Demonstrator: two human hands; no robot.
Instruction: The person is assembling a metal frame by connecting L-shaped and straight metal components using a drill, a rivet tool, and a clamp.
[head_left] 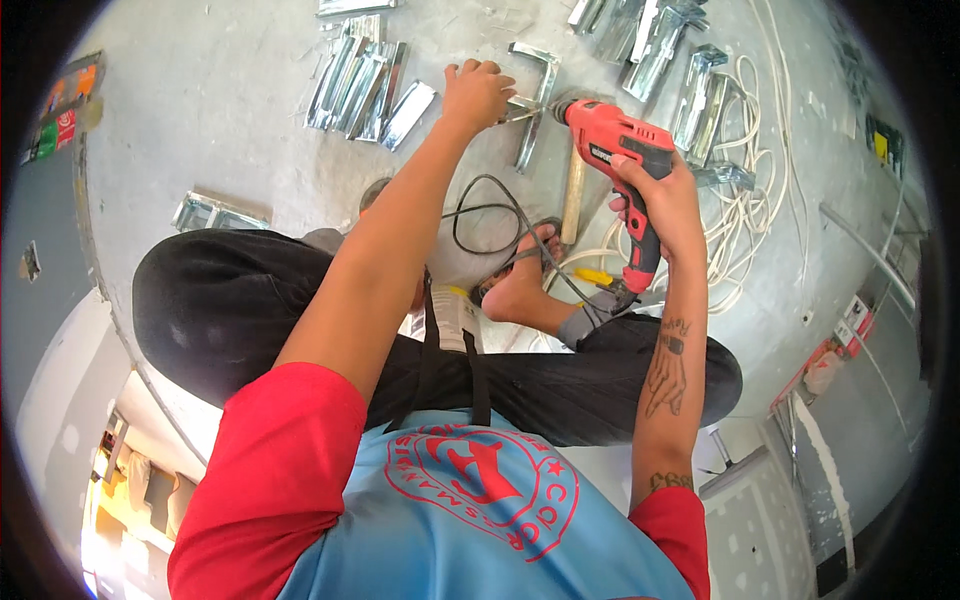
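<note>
My right hand (662, 200) grips the handle of a red and black electric drill (622, 150), its chuck pointing left. The tip of the drill meets a bent metal bracket (533, 100) lying on the concrete floor. My left hand (476, 92) presses down on the left end of that bracket, fingers curled over it. I sit on the floor with legs in black trousers folded, one bare foot (520, 285) below the drill. The drill's black cord (495, 215) loops between my arms.
Several shiny metal channel pieces (365, 85) lie left of my left hand, more (660, 40) at the top right. A wooden hammer handle (572, 195) lies under the drill. White cable coils (745, 190) are heaped to the right. A metal box (215, 212) sits by my left knee.
</note>
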